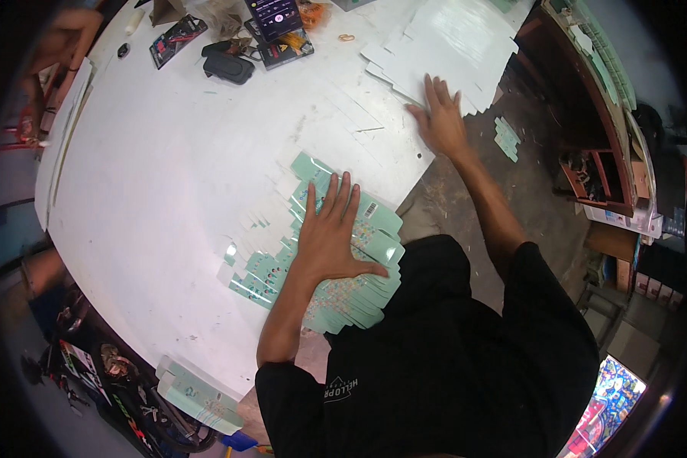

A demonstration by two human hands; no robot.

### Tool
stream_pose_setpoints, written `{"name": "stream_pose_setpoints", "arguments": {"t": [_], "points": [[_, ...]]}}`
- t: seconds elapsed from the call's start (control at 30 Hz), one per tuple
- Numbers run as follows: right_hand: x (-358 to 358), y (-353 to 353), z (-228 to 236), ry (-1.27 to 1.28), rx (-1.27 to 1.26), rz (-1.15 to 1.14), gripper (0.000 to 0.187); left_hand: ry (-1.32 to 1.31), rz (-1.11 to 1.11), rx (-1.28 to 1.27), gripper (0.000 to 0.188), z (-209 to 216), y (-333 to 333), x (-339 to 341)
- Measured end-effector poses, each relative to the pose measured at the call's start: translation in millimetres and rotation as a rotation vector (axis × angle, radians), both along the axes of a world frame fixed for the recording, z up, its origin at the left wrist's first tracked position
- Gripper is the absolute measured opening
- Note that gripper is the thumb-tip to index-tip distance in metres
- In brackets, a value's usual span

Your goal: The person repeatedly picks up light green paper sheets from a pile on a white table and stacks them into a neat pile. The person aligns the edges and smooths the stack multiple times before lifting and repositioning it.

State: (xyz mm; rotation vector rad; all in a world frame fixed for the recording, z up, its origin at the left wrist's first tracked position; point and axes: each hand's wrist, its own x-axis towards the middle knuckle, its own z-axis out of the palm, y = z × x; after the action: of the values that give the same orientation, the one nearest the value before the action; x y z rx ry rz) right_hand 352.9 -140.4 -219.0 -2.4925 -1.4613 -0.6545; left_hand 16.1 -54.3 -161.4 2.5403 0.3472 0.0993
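Note:
A fanned-out pile of mint-green printed carton blanks [282, 263] lies at the table's near edge, against my body. Flat on top of it rests my left hand [330, 240], palm down, fingers stretched and thumb pointing right. My right hand [441, 122] reaches to the far right, its spread fingers touching the near edge of a stack of white flat card blanks [450, 46]. Those blanks lie white side up, with stepped, notched edges. Neither hand grips anything that I can see.
On the white table [153, 168], a lit phone [273, 17], a black case [229, 65] and a blister pack [178, 40] lie at the back. Green blanks [198, 397] sit at the lower-left corner. A green cut-out [506, 140] lies on the floor. Another person's arm [72, 38] shows upper left.

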Motion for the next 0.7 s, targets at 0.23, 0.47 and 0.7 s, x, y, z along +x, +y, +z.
{"name": "stream_pose_setpoints", "arguments": {"t": [0.23,0.47,0.7], "points": [[-103,0,48,0.407,0.111,0.392,0.041,0.008,0.090,0.041,0.062,-30,-4,-1],[-145,-13,43,1.372,0.147,0.497,0.024,0.043,0.060,0.329,0.086,-4,-12,5],[-63,-5,49,0.008,0.073,0.190,0.046,0.030,-0.008,0.054,0.093,4,-2,-2]]}}
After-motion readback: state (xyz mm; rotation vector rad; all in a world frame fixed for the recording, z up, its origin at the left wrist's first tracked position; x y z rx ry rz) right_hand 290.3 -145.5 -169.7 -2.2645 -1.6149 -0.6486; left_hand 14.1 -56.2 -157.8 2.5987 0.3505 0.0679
